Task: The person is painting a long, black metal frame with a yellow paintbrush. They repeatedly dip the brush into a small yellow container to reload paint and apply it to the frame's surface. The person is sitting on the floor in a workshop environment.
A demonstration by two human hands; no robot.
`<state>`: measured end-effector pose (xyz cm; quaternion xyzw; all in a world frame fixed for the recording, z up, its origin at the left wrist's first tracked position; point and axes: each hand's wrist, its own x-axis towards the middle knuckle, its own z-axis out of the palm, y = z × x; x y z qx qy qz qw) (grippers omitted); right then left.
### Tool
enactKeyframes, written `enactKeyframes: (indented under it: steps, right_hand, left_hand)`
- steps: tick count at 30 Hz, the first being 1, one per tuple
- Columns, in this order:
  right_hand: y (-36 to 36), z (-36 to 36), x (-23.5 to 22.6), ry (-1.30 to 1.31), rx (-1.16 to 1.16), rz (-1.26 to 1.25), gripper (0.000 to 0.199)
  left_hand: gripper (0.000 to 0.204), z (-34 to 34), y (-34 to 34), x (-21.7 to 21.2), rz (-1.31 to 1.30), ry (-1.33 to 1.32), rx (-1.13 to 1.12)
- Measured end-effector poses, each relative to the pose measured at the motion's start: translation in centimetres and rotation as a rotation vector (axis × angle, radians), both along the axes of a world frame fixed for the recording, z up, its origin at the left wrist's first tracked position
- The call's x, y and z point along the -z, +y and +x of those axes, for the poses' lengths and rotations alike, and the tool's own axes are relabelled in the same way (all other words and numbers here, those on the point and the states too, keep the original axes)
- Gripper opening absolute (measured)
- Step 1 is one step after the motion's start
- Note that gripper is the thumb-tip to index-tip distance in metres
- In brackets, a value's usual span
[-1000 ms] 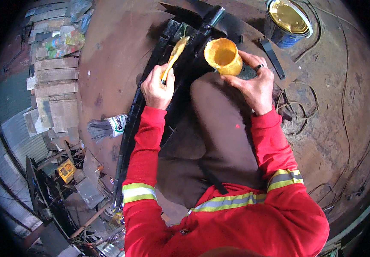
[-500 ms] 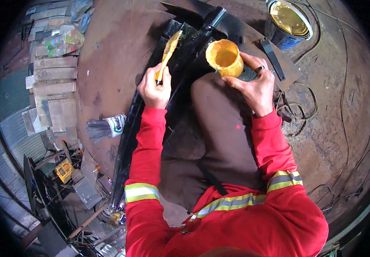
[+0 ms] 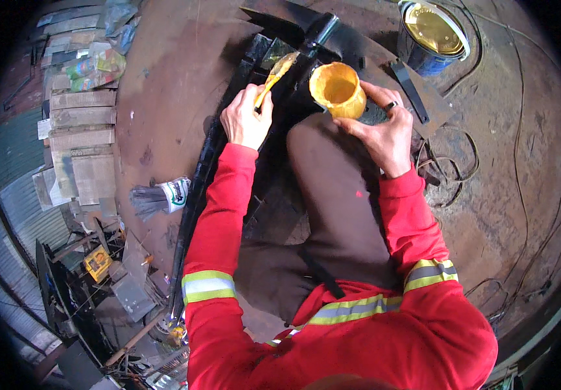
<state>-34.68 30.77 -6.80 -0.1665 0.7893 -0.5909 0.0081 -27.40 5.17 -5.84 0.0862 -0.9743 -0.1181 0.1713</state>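
My left hand [image 3: 247,118] grips a paintbrush [image 3: 274,77] whose yellow-loaded bristles rest on a long black metal frame [image 3: 206,175]. The frame runs from the upper middle down toward the lower left. My right hand [image 3: 384,130] holds a small cup [image 3: 338,90] coated in yellow paint, tilted with its mouth toward me, just right of the brush. My knee in brown trousers sits below the cup.
A blue paint can [image 3: 431,36] with a yellow-smeared lid stands at the upper right. Loose wires [image 3: 453,169] lie right of my right hand. A bundle of welding rods [image 3: 157,198] lies left of the frame. Wood planks [image 3: 82,136] and scrap fill the left side.
My left hand has shifted the brush slightly along the black frame, toward the cup. The cup in my right hand has stayed nearly in place.
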Motion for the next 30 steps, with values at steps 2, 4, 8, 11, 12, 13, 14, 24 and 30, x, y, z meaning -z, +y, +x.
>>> enactKeyframes:
  steps: [2, 4, 8, 11, 12, 13, 14, 24, 30]
  right_hand:
    - [0.0, 0.1, 0.0, -0.005, 0.006, -0.009, 0.063]
    - [0.0, 0.1, -0.1, -0.008, 0.020, -0.010, 0.062]
    - [-0.3, 0.3, -0.4, -0.014, 0.020, -0.033, 0.061]
    - [-0.2, 0.4, -0.2, -0.012, 0.008, -0.024, 0.061]
    - [-0.2, 0.3, -0.1, -0.007, 0.012, -0.036, 0.061]
    - [-0.4, 0.1, 0.0, -0.003, 0.016, -0.049, 0.061]
    - [-0.4, 0.6, 0.1, -0.015, 0.011, -0.055, 0.060]
    - [-0.7, 0.7, 0.3, 0.001, -0.001, -0.053, 0.063]
    - [-0.5, 0.9, 0.3, 0.007, -0.017, -0.032, 0.063]
  left_hand:
    - [0.016, -0.1, 0.3, -0.3, -0.024, 0.036, -0.022]
    - [0.015, -0.1, 0.9, -0.5, -0.042, 0.072, -0.054]
    - [0.015, 0.6, 1.4, -1.6, -0.081, 0.119, -0.093]
    - [0.014, 2.0, 1.0, -2.8, -0.109, 0.278, -0.065]
    - [0.015, 2.4, 0.9, -3.4, -0.088, 0.338, -0.051]
    - [0.016, 3.0, 0.8, -4.4, -0.120, 0.379, -0.044]
    - [0.017, 4.1, 1.1, -5.5, -0.167, 0.404, -0.057]
    - [0.014, 9.2, -0.4, -3.4, 0.047, 0.038, -0.165]
    - [0.014, 14.3, -0.4, -5.4, -0.251, -0.222, -0.309]
